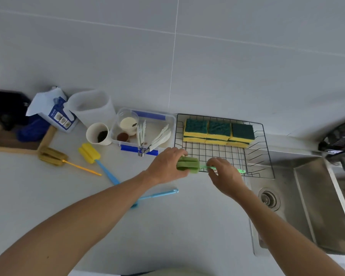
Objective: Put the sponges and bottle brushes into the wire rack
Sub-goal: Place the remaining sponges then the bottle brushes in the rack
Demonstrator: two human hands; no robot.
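A black wire rack (264, 154) stands on the counter beside the sink, with several yellow-and-green sponges (219, 131) stacked along its back. My left hand (167, 164) grips the foam head of a green bottle brush (188, 165) at the rack's front left edge. My right hand (224, 175) pinches the same brush's thin green handle over the rack's front. On the counter to the left lie a yellow-headed brush with a blue handle (90, 153) and an olive-headed brush with an orange handle (52, 156). A blue brush handle (159, 194) pokes out from under my left forearm.
A clear plastic box (172, 121) with a cup and white utensils sits left of the rack. A paper cup (98, 134), a translucent jug (92, 106) and a blue-white pack (56, 111) stand further left by a wooden tray (46, 138). The steel sink (311, 196) lies to the right.
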